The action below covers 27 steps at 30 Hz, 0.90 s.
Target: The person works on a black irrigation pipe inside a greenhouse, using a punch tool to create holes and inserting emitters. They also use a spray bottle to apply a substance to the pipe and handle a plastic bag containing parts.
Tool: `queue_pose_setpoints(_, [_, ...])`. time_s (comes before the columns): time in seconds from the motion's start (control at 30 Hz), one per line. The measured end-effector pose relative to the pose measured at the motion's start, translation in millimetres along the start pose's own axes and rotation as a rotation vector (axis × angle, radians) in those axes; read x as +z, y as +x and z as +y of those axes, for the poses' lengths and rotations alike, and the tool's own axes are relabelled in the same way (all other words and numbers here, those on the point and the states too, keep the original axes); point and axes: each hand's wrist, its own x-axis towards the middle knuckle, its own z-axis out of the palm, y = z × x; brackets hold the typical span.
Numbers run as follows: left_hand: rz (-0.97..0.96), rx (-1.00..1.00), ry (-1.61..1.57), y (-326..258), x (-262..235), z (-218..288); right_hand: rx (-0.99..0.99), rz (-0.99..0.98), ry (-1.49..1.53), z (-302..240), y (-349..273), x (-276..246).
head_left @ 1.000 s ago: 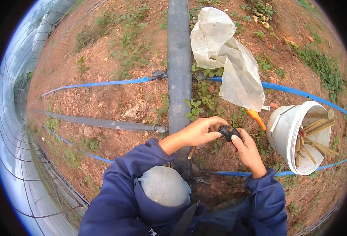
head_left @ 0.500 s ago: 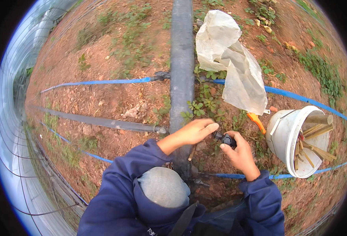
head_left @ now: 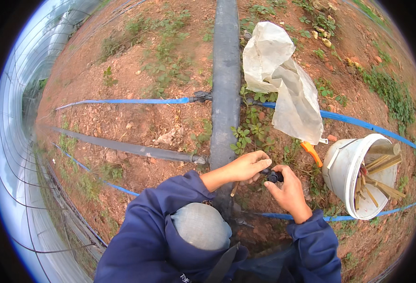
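Note:
In front of my knee, my right hand [head_left: 289, 189] grips a small black pipe fitting [head_left: 274, 177] between thumb and fingers. My left hand [head_left: 246, 166] is closed at the fitting's other end, its fingers curled and partly hidden beneath the thumb. Both hands are just right of a thick black pipe [head_left: 225, 80] that runs away from me along the ground. A thin brown stick [head_left: 234, 189] shows below my left wrist. Under the hands lies reddish soil with low green plants [head_left: 242, 137].
On the right, a tilted white bucket [head_left: 336, 165] holds several cut sticks [head_left: 382, 165]. An orange-handled tool [head_left: 311, 153] lies beside crumpled translucent plastic [head_left: 298, 106]. Blue flat hoses [head_left: 349, 119] and a grey hose [head_left: 132, 147] branch off the pipe. Plastic sheeting [head_left: 16, 155] curves along the left.
My hands have come closer together around the fitting, the left fingers now curled more at its end. The whole view has shifted slightly, with the scene sitting a little lower and further right.

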Motion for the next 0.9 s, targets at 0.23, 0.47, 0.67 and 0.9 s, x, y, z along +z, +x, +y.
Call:
queue_pose_setpoints(0.23, [-0.041, -0.041, -0.075, 1, -13, -2, -0.148, 0.042, -0.071, -8, 9, 15])
queue_pose_setpoints(0.47, [0.609, 0.192, 0.559, -2, -73, 14, -0.132, 0.146, 0.045, -41, 56, 27])
queue_pose_setpoints(0.67, [1.08, 0.431, 0.793, 21, -122, 16, -0.039, -0.08, 0.734, -45, 210, 52])
queue_pose_setpoints(0.9, [1.023, 0.229, 0.906, 55, -131, 20, 0.183, 0.41, -0.003, 13, 285, -9])
